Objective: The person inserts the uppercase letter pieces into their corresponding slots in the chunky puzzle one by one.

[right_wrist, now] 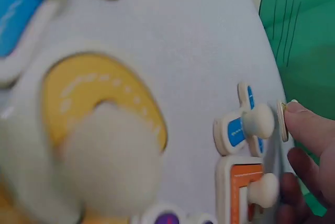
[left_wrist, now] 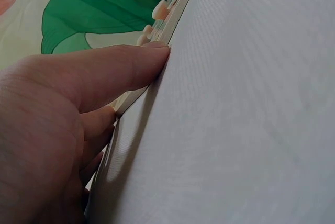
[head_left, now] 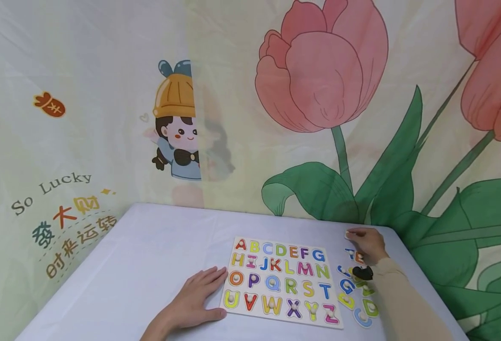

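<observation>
My left hand [head_left: 191, 300] lies on the table with its fingers extended; fingertips and thumb touch the left edge of a wooden alphabet puzzle board [head_left: 335, 320]. In the left wrist view, the thumb [left_wrist: 120, 69] rests against the side of the board [left_wrist: 184, 9]. My right hand [head_left: 370, 244] pinches a small puzzle piece [head_left: 347, 234] beyond the board's far right corner. That piece [right_wrist: 283, 122] shows edge-on in the right wrist view, so its letter cannot be read. Close to it lie a blue letter T piece [head_left: 350, 254] and an orange letter piece [right_wrist: 238, 190].
Several loose knobbed letters lie right of the board, among them a blue G [head_left: 346, 286], a green D [head_left: 370, 308] and a light blue C [head_left: 362, 318]. A wrist-worn black camera [head_left: 363, 273] hides part of this group. A printed cloth backdrop [head_left: 233, 189] hangs behind the table.
</observation>
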Demonstrator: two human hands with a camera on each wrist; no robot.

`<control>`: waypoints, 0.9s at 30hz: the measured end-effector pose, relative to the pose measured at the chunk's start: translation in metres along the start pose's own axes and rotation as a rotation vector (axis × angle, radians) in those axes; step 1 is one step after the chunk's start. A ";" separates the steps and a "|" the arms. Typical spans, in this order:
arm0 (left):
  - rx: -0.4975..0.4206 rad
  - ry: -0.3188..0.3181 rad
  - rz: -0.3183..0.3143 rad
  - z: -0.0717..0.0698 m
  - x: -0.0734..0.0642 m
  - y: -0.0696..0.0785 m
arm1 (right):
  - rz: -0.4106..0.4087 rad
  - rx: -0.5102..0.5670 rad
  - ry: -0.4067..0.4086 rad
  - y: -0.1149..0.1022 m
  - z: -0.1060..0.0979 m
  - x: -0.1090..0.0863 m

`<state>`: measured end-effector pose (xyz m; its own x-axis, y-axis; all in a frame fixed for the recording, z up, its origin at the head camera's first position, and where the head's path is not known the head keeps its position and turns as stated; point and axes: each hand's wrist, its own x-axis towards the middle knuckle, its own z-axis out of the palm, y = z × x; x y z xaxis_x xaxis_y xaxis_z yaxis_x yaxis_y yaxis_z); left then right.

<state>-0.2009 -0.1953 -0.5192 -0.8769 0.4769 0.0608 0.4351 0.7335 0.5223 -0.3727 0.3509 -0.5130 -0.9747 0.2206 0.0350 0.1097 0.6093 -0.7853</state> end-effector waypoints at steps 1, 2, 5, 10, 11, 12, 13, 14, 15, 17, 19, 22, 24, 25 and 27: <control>-0.002 -0.002 -0.002 0.000 0.000 0.000 | -0.017 -0.012 -0.013 -0.001 -0.001 -0.002; -0.003 -0.003 -0.003 0.000 0.000 0.000 | -0.042 -0.025 -0.024 -0.003 -0.002 -0.004; 0.006 -0.001 -0.003 -0.001 0.000 0.001 | -0.146 -0.106 -0.038 -0.012 -0.004 -0.012; 0.001 0.006 -0.006 -0.003 0.000 0.002 | -0.267 -0.121 -0.089 -0.037 0.004 -0.033; -0.003 0.005 -0.008 -0.003 0.000 0.003 | -0.277 -0.119 -0.099 -0.042 0.007 -0.038; -0.006 0.004 -0.010 -0.003 0.000 0.003 | -0.284 -0.115 -0.106 -0.047 0.010 -0.043; -0.009 0.004 -0.012 -0.003 0.000 0.003 | -0.284 -0.107 -0.118 -0.052 0.014 -0.048; -0.010 0.003 -0.013 -0.003 0.000 0.003 | -0.275 -0.099 -0.120 -0.057 0.018 -0.053; -0.010 0.002 -0.014 -0.003 0.000 0.003 | -0.269 -0.098 -0.125 -0.061 0.022 -0.058; -0.012 0.003 -0.012 -0.003 0.000 0.002 | -0.250 -0.085 -0.143 -0.070 0.030 -0.069; -0.015 0.002 -0.013 -0.002 0.000 0.002 | -0.235 -0.070 -0.158 -0.078 0.040 -0.079; -0.013 -0.003 -0.016 -0.001 0.000 0.001 | -0.249 -0.057 -0.183 -0.089 0.053 -0.095; -0.015 -0.008 -0.022 -0.001 0.000 0.002 | -0.271 -0.058 -0.191 -0.095 0.062 -0.104; -0.014 -0.010 -0.024 -0.001 0.000 0.002 | -0.279 -0.058 -0.201 -0.098 0.066 -0.108; -0.015 -0.013 -0.031 0.000 0.000 0.002 | -0.300 -0.058 -0.213 -0.102 0.074 -0.115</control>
<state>-0.1999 -0.1944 -0.5180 -0.8869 0.4607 0.0335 0.4048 0.7404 0.5365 -0.2859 0.2073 -0.4825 -0.9832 -0.1343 0.1237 -0.1820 0.6659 -0.7235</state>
